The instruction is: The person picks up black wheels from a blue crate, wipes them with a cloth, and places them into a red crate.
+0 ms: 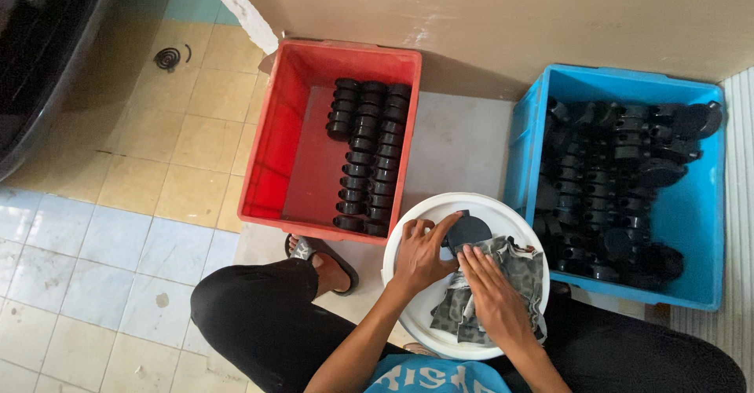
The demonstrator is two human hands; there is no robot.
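Presently, a round black plastic part [468, 230] is being pinned over the white round basin [408, 224] by the curled left hand [422, 253], while a grey patterned cloth [514, 263] is being pressed on it by the flat right hand [491, 292]. Slippage is being risked, judging by the fingertip-only grip.

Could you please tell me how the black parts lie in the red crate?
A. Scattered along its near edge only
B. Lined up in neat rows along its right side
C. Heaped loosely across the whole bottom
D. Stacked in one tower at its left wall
B: the black parts sit in tidy rows against the right wall of the red crate, leaving its left half bare.
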